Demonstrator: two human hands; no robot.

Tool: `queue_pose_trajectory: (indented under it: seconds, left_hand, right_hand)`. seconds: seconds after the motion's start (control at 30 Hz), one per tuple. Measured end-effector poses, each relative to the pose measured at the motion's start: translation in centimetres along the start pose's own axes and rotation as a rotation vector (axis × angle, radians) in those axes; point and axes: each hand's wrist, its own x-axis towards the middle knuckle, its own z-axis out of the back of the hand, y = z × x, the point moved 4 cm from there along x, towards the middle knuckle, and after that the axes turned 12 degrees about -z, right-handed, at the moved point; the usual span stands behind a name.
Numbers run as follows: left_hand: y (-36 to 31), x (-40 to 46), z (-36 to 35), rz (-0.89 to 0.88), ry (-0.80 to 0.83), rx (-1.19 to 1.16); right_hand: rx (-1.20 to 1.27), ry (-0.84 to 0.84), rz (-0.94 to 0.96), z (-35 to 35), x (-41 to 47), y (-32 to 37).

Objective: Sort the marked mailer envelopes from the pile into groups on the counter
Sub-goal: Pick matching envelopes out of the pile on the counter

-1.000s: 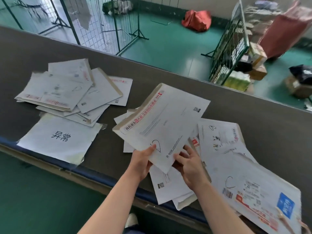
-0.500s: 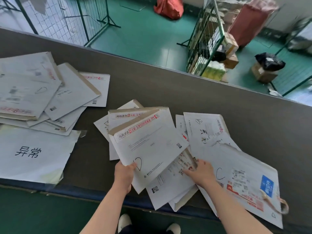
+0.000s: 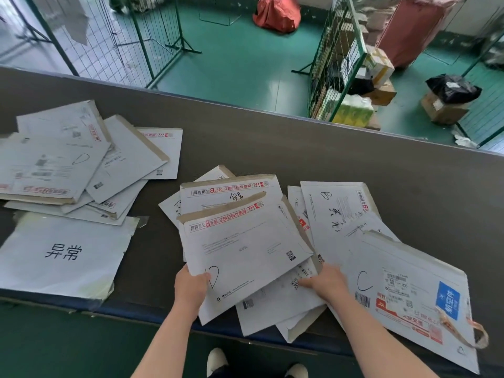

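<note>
Green flooring runs behind a long dark counter (image 3: pixel 354 165), and wire-mesh panels (image 3: pixel 109 36) stand on it at far left. On the counter's left end lies a fanned group of white mailer envelopes (image 3: pixel 81 165), overlapping one another, the top one marked with a hand-drawn D-like loop. Just in front of that group, at the near edge, a white sheet (image 3: pixel 62 255) printed with two large black characters lies flat, touching the group's lower envelopes. Toward the middle, the left hand (image 3: pixel 192 289) grips the lower left corner of a marked envelope (image 3: pixel 245 255), thumb on top beside a black pen loop, the other fingers hidden beneath; this envelope rests tilted on the central pile (image 3: pixel 231 186), whose upper envelope shows a red printed strip and black scribble. The right hand (image 3: pixel 326 281) lies palm down with fingers curled under the right edge of the held envelope, pressing on the envelopes below; whether it pinches anything I cannot tell. To the right, an envelope marked B (image 3: pixel 335 211) lies under a large torn mailer (image 3: pixel 409 296) marked C, with a blue label and a loose peeled strip. Beyond the counter a green wire cage (image 3: pixel 335 64) holds cardboard boxes and packets, and an open box (image 3: pixel 444 110) with a black bag inside sits on the floor
</note>
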Motion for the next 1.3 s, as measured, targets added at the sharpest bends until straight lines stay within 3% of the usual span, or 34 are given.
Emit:
queue_pose_trajectory:
  seconds: [0.1,0.3,0.4,0.47,0.57,0.77,1.13,1.3]
  left_hand:
    - [-0.3,-0.4,1.2,-0.035,-0.093,0.025]
    - [0.0,-3.7,2.4,-0.068,-0.250,0.162]
    - [0.3,-6.6,1.7,-0.037,-0.240,0.214]
    - [0.6,-8.5,1.2,0.003,-0.255,0.194]
    - [1.1,-11.4,1.4,0.075,-0.309,0.085]
    - [1.9,-16.7,6.8,0.060,-0.421,-0.184]
    - [7.3,-25.1,17.5,-0.083,-0.677,-0.535]
    - [11.8,-27.5,25.1,-0.095,-0.791,-0.616]
  right_hand:
    - [0.316,-0.019,0.090,2.3,-0.1,-0.4]
    - [0.788,-0.318,0.291,9.0,-1.0,-0.4]
    - [0.934,-0.324,0.439,11.5,-2.5,2.0]
    - [0.957,-0.231,0.578,12.3,-3.7,4.1]
    - [0.859,0.086,0.716,11.1,-4.7,6.6]
    - [0.505,0.663,0.715,4.9,-6.2,7.2]
    - [0.141,0.918,0.792,-5.3,-16.9,12.2]
    - [-0.264,0.980,0.901,-13.7,-24.6,15.8]
